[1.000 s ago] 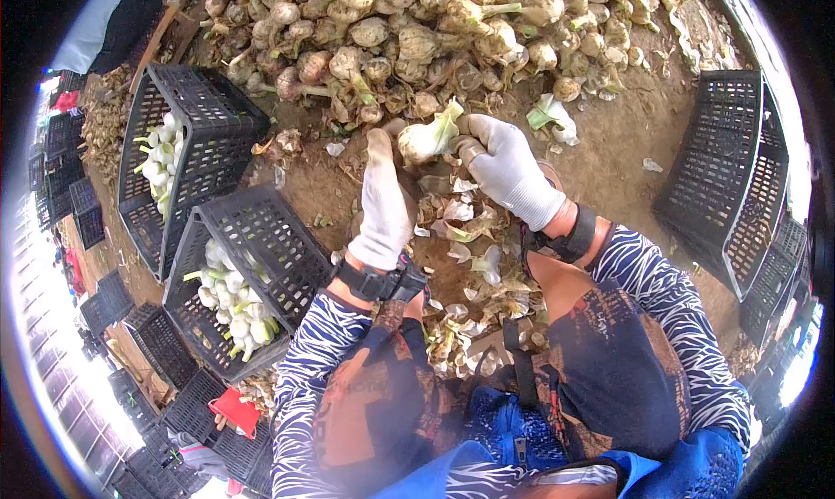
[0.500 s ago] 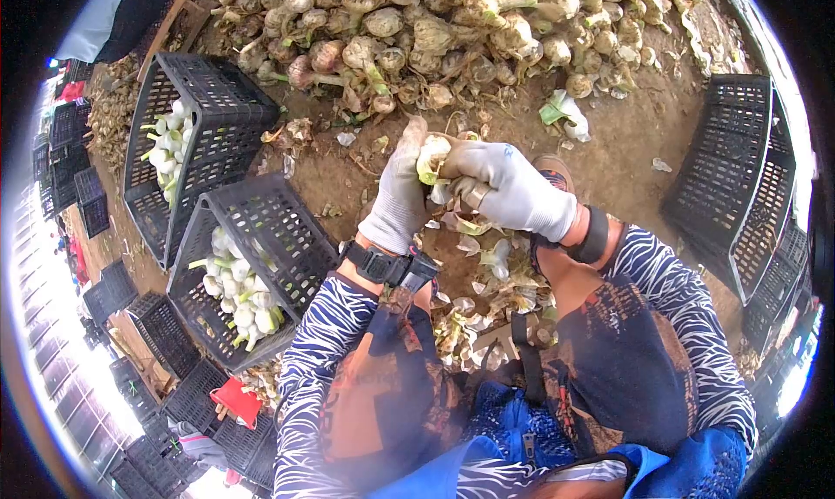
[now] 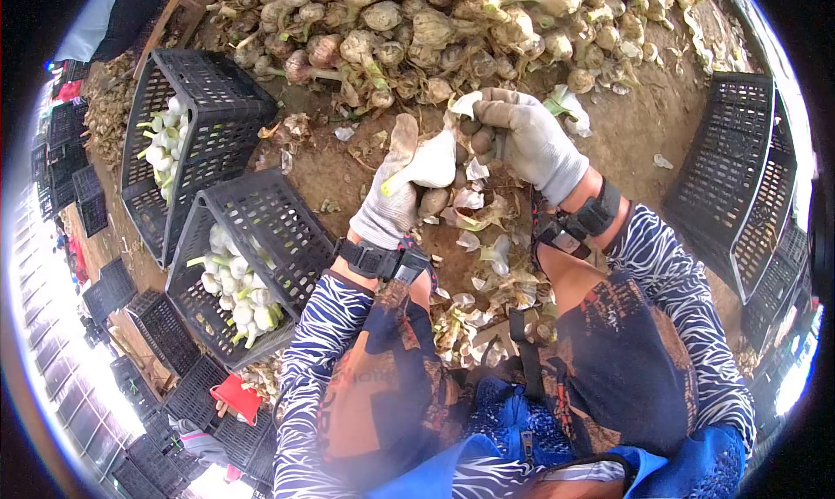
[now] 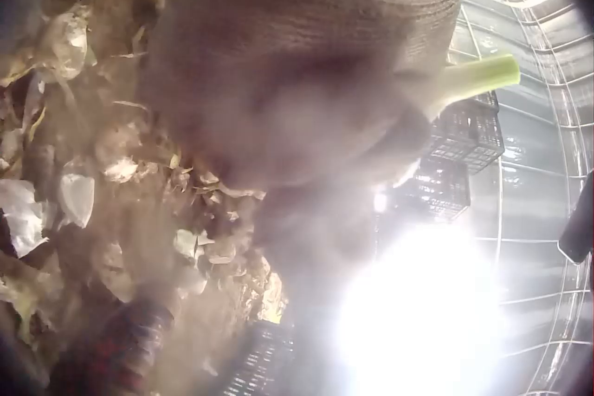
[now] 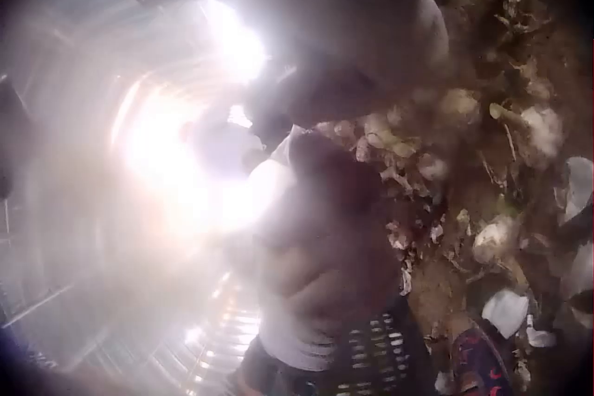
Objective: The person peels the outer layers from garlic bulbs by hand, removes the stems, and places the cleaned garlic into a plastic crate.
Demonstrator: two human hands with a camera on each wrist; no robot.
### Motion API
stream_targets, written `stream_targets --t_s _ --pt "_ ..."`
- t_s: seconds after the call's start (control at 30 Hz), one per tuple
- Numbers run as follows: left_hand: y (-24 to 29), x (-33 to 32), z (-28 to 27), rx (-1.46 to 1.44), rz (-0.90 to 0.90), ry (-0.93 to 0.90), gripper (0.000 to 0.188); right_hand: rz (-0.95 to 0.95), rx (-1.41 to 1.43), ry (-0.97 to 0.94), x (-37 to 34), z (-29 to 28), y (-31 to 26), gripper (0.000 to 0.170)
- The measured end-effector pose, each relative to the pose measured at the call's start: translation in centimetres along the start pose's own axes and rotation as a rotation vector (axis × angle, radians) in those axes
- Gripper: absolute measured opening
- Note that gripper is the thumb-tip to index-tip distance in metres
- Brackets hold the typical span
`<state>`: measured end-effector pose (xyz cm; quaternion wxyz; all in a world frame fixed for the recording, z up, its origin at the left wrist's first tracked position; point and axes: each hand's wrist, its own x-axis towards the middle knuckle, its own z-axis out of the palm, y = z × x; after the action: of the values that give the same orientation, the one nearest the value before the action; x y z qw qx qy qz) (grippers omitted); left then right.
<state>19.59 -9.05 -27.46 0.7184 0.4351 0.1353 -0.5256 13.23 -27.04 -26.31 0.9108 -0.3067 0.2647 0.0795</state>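
R hand (image 3: 535,138): had moved right, off white bulb (image 3: 432,163), vs 0.5 s ago.
Crate (image 3: 270,216): nearside of garlic pile's (image 3: 409,38) L end; held clean heads (image 3: 237,288).
L hand (image 3: 387,194): gripped white bulb, just nearside of pile.
Peel (image 3: 465,106): apparently pinched in R hand, nr pile's edge.
Peeling: prob. step; next likely called for dropping peel, rechecking bulb.
Lettering: none legible.

Right side, head view: perforated black plastic crates (image 3: 722,186) stand stacked together on bare earth (image 3: 626,155). Lower left: a red item (image 3: 237,398), apparently cloth, lies among further black crates (image 3: 191,397), with grey pink-trimmed fabric (image 3: 202,448) near it. Upper left: a wooden plank (image 3: 162,23) beside another person's dark garment (image 3: 135,16). Left wrist view: a pale gridded wall (image 4: 538,206), partly washed out by glare.
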Motion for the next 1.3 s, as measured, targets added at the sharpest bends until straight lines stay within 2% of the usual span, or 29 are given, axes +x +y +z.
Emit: stream_targets --t_s 0.1,0.17,0.2,0.23,0.3,0.33,0.37,0.43,0.5,0.53,0.57,0.63,0.67,0.7,0.73,0.77,0.8,0.83,0.87,0.9,0.93,0.97,1.03,1.1,1.13,1.17,1.23,1.27,1.3 --pt "0.5 -0.9 1.2 -0.067 -0.030 -0.026 0.051 -0.076 0.026 0.057 1.0 -0.8 0.0 0.013" --pt "0.6 -0.8 -0.8 0.028 -0.150 -0.388 0.053 -0.053 -0.261 0.116 0.9 -0.3 -1.4 0.017" --pt "0.6 -1.0 -0.7 0.162 -0.137 -0.307 0.055 0.005 -0.630 0.120 1.1 -0.2 -2.3 0.032" --pt "0.8 -1.0 -0.5 0.162 -0.139 -0.308 0.055 0.005 -0.629 0.122 1.1 -1.0 -1.9 0.032" --pt "1.6 -1.0 -0.2 0.373 -0.169 -0.283 0.054 -0.565 -1.830 0.151 1.4 -2.6 -1.0 0.047" --pt "1.4 -0.8 -0.2 0.370 -0.163 -0.280 0.054 -0.498 -1.756 0.210 0.2 -1.6 -1.4 0.060" --pt "1.0 -0.4 -0.2 0.352 -0.090 -0.214 0.051 -0.502 -1.761 0.202 -1.0 -0.4 -1.8 0.060" --pt "0.7 -0.3 0.1 0.322 -0.002 -0.143 0.048 -0.679 -1.572 0.027 -3.1 2.0 -2.2 0.057" --pt "0.5 -0.6 0.6 0.470 0.341 0.012 0.045 -0.711 -1.545 -0.190 -4.2 3.4 -0.8 0.051" --pt "0.9 -0.1 0.3 0.607 0.280 0.008 0.043 -0.732 -1.658 -0.212 -4.4 4.0 -0.1 0.045" --pt "0.9 0.1 0.5 0.600 0.285 0.009 0.043 -0.716 -1.688 -0.257 -3.9 3.3 0.8 0.042" --pt "0.9 0.4 1.2 0.134 0.031 0.150 0.044 -0.803 -1.698 -0.213 -2.9 2.5 1.2 0.036" --pt "0.6 0.8 -0.2 0.149 -0.015 0.130 0.046 -0.805 -1.707 -0.220 -2.6 2.2 1.1 0.036" --pt "-0.6 1.6 -2.0 0.139 -0.007 0.126 0.046 -0.863 -1.517 -0.089 -2.3 2.1 0.9 0.034" --pt "-2.1 2.6 -4.0 0.402 0.118 0.161 0.046 -0.912 -1.323 0.035 -2.1 2.0 0.5 0.032" --pt "-2.9 3.4 -4.7 0.661 0.247 0.196 0.045 -0.894 -1.252 0.132 -2.2 2.4 0.1 0.024" --pt "-0.3 1.3 -0.1 0.355 -0.146 0.347 0.041 -0.625 -0.920 0.210 -2.1 2.4 -0.3 0.020" --pt "-1.1 1.3 -0.1 0.340 -0.137 0.335 0.041 -0.356 -0.585 0.282 -2.0 2.3 -0.5 0.016" --pt "-2.0 1.6 -0.3 0.567 -0.151 0.194 0.039 -0.340 -0.388 0.305 -1.7 1.9 -0.4 0.015" --pt "-2.7 1.6 -0.3 0.795 -0.161 0.052 0.037 -0.345 -0.403 0.308 -1.6 1.5 -0.6 0.015" --pt "-2.9 1.4 -0.1 0.848 -0.257 -0.028 0.036 -0.305 -0.264 0.359 -1.4 1.2 -0.8 0.016" --pt "-3.7 1.3 -0.6 1.424 -0.025 -0.089 0.038 -0.263 -0.122 0.405 -1.1 0.9 -0.9 0.017" --pt "-0.6 -1.2 4.1 1.906 -0.241 -0.392 0.042 -0.292 -0.045 0.356 -0.6 -0.2 -0.7 0.019" --pt "-3.0 -1.6 1.4 1.970 -0.034 -0.528 0.044 -0.161 -0.016 0.360 -0.6 -0.2 -0.9 0.020" --pt "-1.9 -1.9 2.2 1.985 -0.298 -0.673 0.060 -0.124 -0.136 0.382 -0.4 -0.2 -1.1 0.020" --pt "-3.1 -2.0 0.5 1.940 -0.224 -0.694 0.070 -0.085 -0.254 0.399 -0.1 -0.1 -1.1 0.021" --pt "-3.5 -2.2 -1.2 1.854 -0.154 -0.686 0.073 -0.072 -0.575 0.390 1.2 1.0 -1.5 0.020" --pt "-3.3 -2.2 -1.5 1.851 -0.098 -0.595 0.077 -0.129 -0.785 0.305 2.2 1.8 -2.0 0.018" --pt "-3.4 -2.1 -2.6 1.836 0.037 -0.448 0.069 -0.219 -0.743 0.224 3.6 4.0 -2.0 0.019"
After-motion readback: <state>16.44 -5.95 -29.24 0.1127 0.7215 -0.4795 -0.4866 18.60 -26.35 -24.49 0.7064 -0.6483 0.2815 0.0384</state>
